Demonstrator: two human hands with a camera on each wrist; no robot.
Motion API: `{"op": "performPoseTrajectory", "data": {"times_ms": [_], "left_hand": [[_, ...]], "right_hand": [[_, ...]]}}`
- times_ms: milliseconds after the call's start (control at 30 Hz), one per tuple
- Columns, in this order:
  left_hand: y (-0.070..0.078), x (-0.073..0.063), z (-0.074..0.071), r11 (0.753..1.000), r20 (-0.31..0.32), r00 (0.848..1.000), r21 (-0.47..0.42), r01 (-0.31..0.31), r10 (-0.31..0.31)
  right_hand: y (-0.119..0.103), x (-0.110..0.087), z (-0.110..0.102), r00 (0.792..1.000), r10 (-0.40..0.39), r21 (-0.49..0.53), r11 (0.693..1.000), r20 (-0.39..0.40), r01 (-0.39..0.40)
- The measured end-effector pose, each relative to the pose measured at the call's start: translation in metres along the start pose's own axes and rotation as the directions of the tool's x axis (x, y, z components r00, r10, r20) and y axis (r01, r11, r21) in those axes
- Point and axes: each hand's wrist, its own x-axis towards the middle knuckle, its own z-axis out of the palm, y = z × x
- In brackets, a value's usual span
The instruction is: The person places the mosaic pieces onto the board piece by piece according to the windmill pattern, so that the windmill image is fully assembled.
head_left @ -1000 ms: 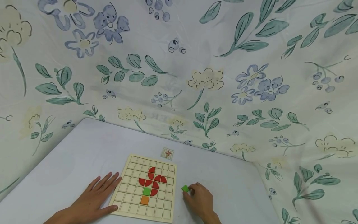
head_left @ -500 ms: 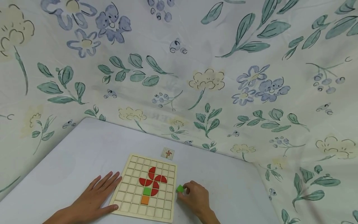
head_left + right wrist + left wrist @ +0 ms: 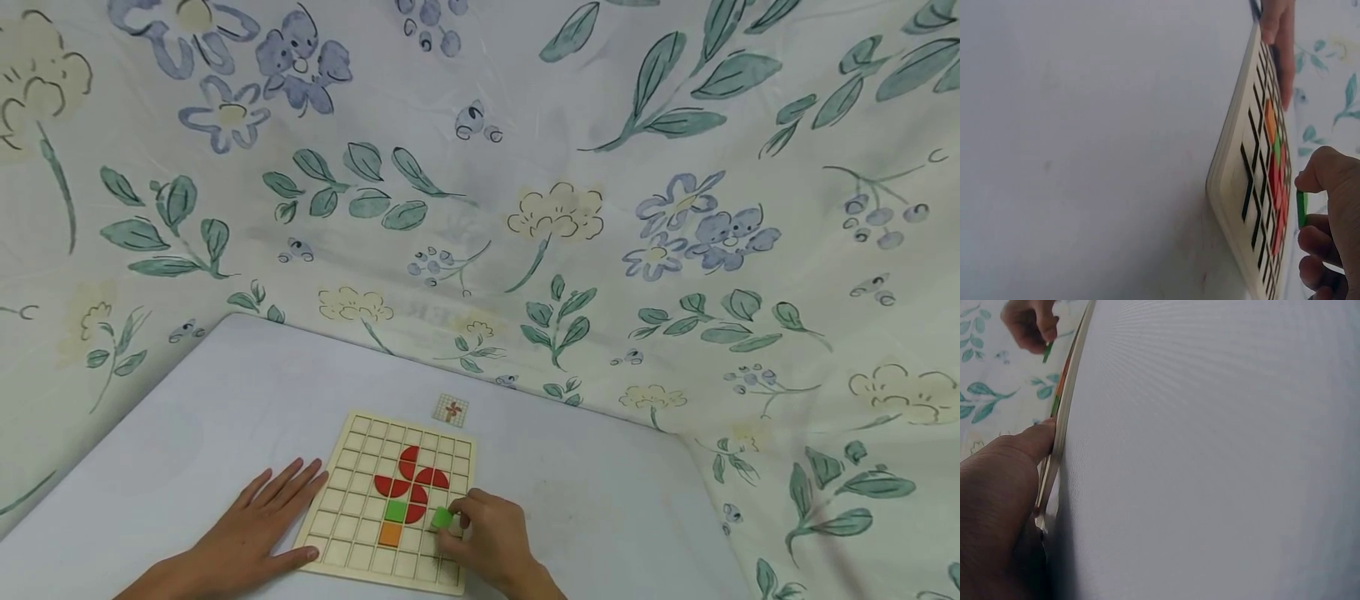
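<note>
A wooden grid board [image 3: 360, 550] lies on the white table, divided into square cells. Red quarter-round tiles [image 3: 408, 465] form a pinwheel near its middle, with a green square tile [image 3: 395, 511] and an orange square tile [image 3: 389, 534] in cells below. My right hand [image 3: 491, 537] pinches another green square tile [image 3: 442, 518] between thumb and fingers, over the board's right part; in the right wrist view this tile [image 3: 1301, 208] is apart from the grid. With fingers spread, my left hand [image 3: 251, 529] rests at the board's left edge, its thumb on the lower left corner.
A small pattern card [image 3: 451, 410] with a red pinwheel on a grid lies behind the board. The white tabletop [image 3: 600, 500] extends to both sides. Cloth with a leaf and flower print [image 3: 450, 208] hangs beyond the table's back edge.
My right hand has moved left with the green tile, from the table beside the board to above its right-hand cells. The left hand has stayed at the board's edge.
</note>
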Motion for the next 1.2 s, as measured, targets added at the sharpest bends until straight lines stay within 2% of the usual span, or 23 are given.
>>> {"op": "performPoseTrajectory", "data": {"times_ms": [100, 300, 500, 667, 900, 1067, 1200], "left_hand": [[0.000, 0.000, 0.001, 1.000, 0.007, 1.000, -0.003, 0.004, -0.004], [-0.001, -0.001, 0.002, 1.000, -0.029, 0.999, 0.011, -0.025, 0.026], [0.001, 0.000, 0.002, 1.000, 0.004, 1.000, 0.008, 0.010, -0.010], [0.002, 0.000, 0.003, 1.000, -0.003, 1.000, 0.011, 0.006, -0.006], [0.000, -0.001, 0.002, 1.000, -0.019, 1.000, 0.021, -0.010, 0.010], [-0.001, 0.000, 0.002, 0.999, -0.035, 0.999, 0.028, -0.025, 0.026], [-0.002, 0.000, 0.003, 0.999, -0.047, 0.998, 0.036, -0.035, 0.036]], "right_hand": [[-0.006, 0.003, 0.005, 0.998, -0.064, 0.009, 0.998, -0.023, 0.064], [-0.024, 0.007, 0.020, 0.982, -0.185, 0.010, 0.983, -0.039, 0.186], [-0.041, 0.007, 0.028, 0.966, -0.251, 0.025, 0.967, -0.055, 0.253], [-0.049, 0.007, 0.028, 0.969, -0.246, -0.040, 0.968, 0.003, 0.246], [-0.056, 0.007, 0.023, 0.974, -0.173, -0.025, 0.984, 0.147, 0.179], [-0.059, 0.007, 0.021, 0.971, -0.151, 0.013, 0.988, 0.183, 0.151], [-0.058, 0.006, 0.022, 0.973, -0.152, 0.040, 0.988, 0.175, 0.147]]}}
